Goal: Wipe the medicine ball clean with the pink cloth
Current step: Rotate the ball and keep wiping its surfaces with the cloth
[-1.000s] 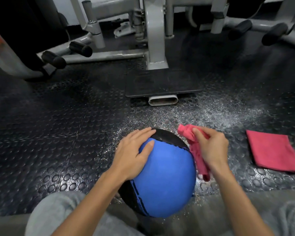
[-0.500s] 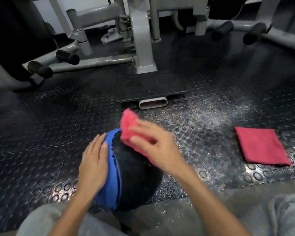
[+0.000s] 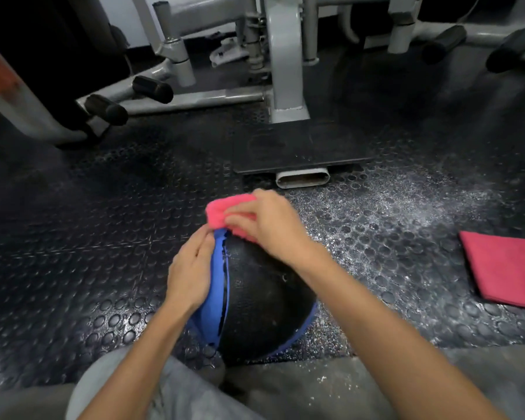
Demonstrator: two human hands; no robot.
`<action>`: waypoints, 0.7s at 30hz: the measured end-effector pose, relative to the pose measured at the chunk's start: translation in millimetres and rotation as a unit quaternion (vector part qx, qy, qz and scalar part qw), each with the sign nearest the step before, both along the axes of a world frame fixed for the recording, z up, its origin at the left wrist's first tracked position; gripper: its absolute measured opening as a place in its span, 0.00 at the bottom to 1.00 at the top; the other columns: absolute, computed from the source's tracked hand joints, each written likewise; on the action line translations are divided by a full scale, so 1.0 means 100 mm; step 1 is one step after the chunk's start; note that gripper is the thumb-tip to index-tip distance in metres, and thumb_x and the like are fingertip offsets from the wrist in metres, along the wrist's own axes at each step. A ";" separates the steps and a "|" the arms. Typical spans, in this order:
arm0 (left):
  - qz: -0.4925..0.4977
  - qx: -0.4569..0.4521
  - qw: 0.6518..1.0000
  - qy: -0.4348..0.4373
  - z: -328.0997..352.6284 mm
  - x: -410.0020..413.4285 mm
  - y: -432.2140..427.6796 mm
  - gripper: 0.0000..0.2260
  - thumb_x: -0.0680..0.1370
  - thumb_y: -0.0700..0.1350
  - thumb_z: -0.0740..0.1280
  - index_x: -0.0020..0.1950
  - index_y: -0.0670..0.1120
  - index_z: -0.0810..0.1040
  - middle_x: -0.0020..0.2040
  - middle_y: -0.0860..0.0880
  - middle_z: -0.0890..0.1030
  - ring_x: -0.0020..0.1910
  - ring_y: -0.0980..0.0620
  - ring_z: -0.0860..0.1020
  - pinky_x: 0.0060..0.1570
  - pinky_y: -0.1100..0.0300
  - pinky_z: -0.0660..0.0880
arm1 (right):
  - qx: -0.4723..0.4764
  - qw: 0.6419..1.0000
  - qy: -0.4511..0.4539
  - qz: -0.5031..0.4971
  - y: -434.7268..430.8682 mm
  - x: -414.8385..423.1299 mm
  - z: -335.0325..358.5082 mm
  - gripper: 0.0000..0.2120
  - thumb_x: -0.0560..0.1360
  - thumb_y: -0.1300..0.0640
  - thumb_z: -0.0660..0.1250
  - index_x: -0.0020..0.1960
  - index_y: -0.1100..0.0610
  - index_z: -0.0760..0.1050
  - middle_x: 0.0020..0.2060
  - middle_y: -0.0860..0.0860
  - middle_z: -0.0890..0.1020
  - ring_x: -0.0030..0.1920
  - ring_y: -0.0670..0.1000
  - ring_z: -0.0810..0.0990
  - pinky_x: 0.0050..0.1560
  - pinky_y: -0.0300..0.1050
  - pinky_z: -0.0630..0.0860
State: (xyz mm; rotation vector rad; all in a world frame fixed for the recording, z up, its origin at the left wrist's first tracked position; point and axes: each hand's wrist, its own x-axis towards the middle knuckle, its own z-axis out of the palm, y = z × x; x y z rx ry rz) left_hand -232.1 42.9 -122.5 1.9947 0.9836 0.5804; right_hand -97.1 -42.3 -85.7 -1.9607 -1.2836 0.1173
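The round black-and-blue leather medicine ball [image 3: 264,301] sits on the dark studded rubber floor [image 3: 109,244], directly in front of the person's grey-trousered knees [image 3: 140,389]. The bunched pink cloth [image 3: 225,215] lies against the ball's far upper edge, pressed there by the right hand [image 3: 267,225], fingers curled over it in a grip. The left hand [image 3: 190,274] rests flat on the blue panel at the ball's left side, fingers together and extended, holding nothing. A second, folded pink cloth [image 3: 506,268] lies well apart on the floor to the right. Grey metal gym equipment frames [image 3: 285,65] stand beyond.
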 end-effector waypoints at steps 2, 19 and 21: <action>-0.013 -0.001 1.000 -0.022 0.00 -0.01 0.02 0.16 0.79 0.52 0.56 0.64 0.54 0.75 0.64 0.56 0.75 0.65 0.55 0.71 0.68 0.55 0.64 | -0.038 0.992 0.104 -0.057 0.00 0.37 -0.13 0.08 0.72 0.50 0.68 0.50 0.47 0.82 0.45 0.49 0.83 0.51 0.48 0.80 0.52 0.43 0.74; -0.035 0.097 0.995 0.011 0.00 0.21 -0.06 0.24 0.73 0.62 0.58 0.66 0.55 0.73 0.68 0.59 0.71 0.69 0.55 0.67 0.70 0.51 0.62 | 0.065 0.957 0.240 -0.148 -0.21 0.49 -0.48 0.13 0.74 0.48 0.66 0.57 0.48 0.78 0.52 0.49 0.82 0.54 0.48 0.79 0.58 0.43 0.73; -0.013 0.093 0.995 0.039 0.08 0.32 -0.11 0.18 0.77 0.59 0.60 0.66 0.58 0.73 0.68 0.59 0.71 0.70 0.55 0.66 0.69 0.51 0.62 | 0.081 0.963 0.158 -0.202 -0.28 0.38 -0.44 0.12 0.73 0.48 0.67 0.56 0.48 0.79 0.48 0.50 0.83 0.49 0.49 0.80 0.53 0.40 0.72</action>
